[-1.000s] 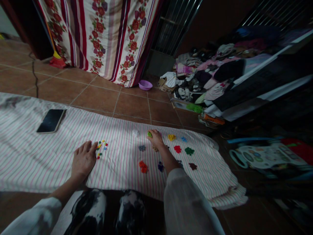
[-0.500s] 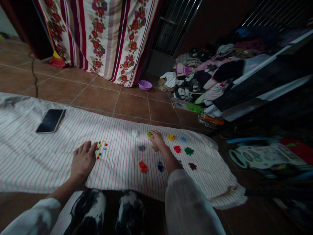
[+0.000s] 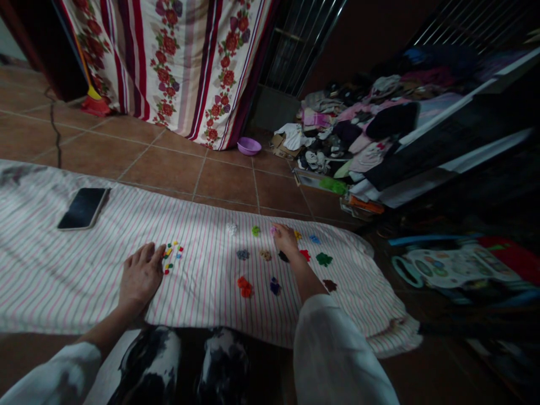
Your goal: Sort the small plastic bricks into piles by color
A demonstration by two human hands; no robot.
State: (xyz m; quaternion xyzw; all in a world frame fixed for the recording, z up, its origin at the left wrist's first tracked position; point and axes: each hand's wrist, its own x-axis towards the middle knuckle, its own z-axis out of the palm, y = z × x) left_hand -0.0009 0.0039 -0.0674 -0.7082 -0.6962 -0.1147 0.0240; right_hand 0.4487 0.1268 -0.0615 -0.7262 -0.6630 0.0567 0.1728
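Observation:
On the striped cloth [image 3: 202,304], my left hand [image 3: 140,274] lies flat with fingers apart, beside a loose scatter of small multicoloured pieces [image 3: 169,252]. My right hand [image 3: 286,238] has its fingertips at a small pink pile [image 3: 274,229], fingers drawn together; whether a piece is between them is too small to tell. Left of it are a lime green pile [image 3: 255,231] and a white pile [image 3: 232,229]. Nearer me sit grey [image 3: 242,255], tan [image 3: 265,255], orange [image 3: 244,287] and dark blue [image 3: 275,286] piles. Red, dark green [image 3: 324,259] and brown [image 3: 329,285] piles lie to the right.
A phone [image 3: 83,208] lies on the cloth at the left. Beyond the cloth's far edge, a purple basin [image 3: 249,146] stands on the tiled floor near a floral curtain [image 3: 181,67]. Heaped clothes [image 3: 354,129] are at the back right.
My right hand has moved right from the lime green pile to the pink pile, uncovering the lime green one. My left hand stays resting on the cloth. The view has shifted slightly.

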